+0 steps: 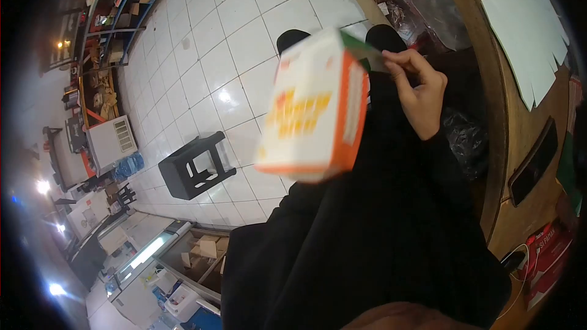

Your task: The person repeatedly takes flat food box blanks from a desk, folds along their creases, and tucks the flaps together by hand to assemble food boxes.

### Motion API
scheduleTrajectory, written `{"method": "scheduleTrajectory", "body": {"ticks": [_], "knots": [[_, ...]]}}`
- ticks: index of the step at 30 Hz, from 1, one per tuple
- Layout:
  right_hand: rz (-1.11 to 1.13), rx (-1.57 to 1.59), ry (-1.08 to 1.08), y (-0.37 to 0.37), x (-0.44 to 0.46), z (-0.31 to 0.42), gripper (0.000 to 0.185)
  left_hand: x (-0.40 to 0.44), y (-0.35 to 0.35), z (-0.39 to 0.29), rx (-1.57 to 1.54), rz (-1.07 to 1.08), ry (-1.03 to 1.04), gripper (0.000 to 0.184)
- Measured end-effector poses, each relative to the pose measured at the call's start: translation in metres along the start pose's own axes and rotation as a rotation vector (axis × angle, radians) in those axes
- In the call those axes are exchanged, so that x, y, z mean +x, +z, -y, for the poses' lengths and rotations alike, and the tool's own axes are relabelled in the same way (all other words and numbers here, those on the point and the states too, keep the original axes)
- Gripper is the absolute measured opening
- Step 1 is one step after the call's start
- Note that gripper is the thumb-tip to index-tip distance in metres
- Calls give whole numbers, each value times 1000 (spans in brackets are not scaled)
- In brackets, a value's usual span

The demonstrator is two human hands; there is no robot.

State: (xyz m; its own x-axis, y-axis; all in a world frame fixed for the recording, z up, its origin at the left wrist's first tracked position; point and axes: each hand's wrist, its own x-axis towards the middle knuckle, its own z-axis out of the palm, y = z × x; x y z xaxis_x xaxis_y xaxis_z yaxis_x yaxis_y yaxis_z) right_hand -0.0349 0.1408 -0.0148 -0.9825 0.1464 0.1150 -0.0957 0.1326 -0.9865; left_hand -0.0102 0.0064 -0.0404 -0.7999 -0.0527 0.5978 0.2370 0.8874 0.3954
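Note:
A white and orange carton box [299, 107] with yellow and orange lettering is held tilted over my lap, blurred by motion. Its top end shows a green flap [356, 47]. The thumb and fingers of my right hand [419, 85] are pinched together at the edge of that flap, on the box's right side. My left hand does not show. Dark clothing [367, 250] covers my lap below the box, and two black shoe tips [385, 38] stick out above it.
A black plastic stool [191, 165] is on the white tiled floor [223, 61] to the left. At right, a wooden table [498, 146] carries a dark phone [532, 162], a cut pale sheet [529, 36] and a red packet [550, 256]. Plastic bags [437, 12] lie beneath.

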Motion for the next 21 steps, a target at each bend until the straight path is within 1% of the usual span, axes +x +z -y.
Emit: {"method": "scheduleTrajectory", "body": {"ticks": [1,2,4,6,8,10,11,12,13,14,15,16,18,19,21], "knots": [[-45,-137,-146,1,0,1,5,-1,2,1,105,-58,38,11],[-46,-138,-146,1,1,3,5,-4,1,0,49,21,-55,13],[-41,-305,-359,1,2,6,8,1,-8,-7,-59,177,-244,17],[-24,-281,-356,3,-2,11,11,6,-17,-13,-167,334,-432,21],[-8,-256,-352,4,-4,12,13,6,-15,-12,-222,412,-527,22],[45,-212,-353,4,-4,11,12,4,-6,-10,-890,271,-726,19],[45,-212,-353,3,-5,12,12,3,-4,-11,-904,178,-657,16],[75,-186,-280,2,-6,15,11,6,-7,-12,-905,177,-657,16],[106,-159,-206,1,-6,17,10,10,-13,-13,-973,200,-708,16],[107,-159,-206,1,-6,17,10,12,-16,-13,-1041,222,-758,15],[120,-106,-196,0,-6,17,9,13,-14,-12,-1130,188,-831,15],[131,-55,-187,0,-6,18,8,13,-15,-10,-1130,187,-831,15],[128,-14,-145,1,-6,17,8,14,-17,-7,-1250,324,-861,14],[125,27,-104,1,-6,17,8,13,-16,-6,-1271,336,-884,12],[115,-9,-113,3,-7,16,8,11,-15,-3,-1299,330,-874,13]]}}
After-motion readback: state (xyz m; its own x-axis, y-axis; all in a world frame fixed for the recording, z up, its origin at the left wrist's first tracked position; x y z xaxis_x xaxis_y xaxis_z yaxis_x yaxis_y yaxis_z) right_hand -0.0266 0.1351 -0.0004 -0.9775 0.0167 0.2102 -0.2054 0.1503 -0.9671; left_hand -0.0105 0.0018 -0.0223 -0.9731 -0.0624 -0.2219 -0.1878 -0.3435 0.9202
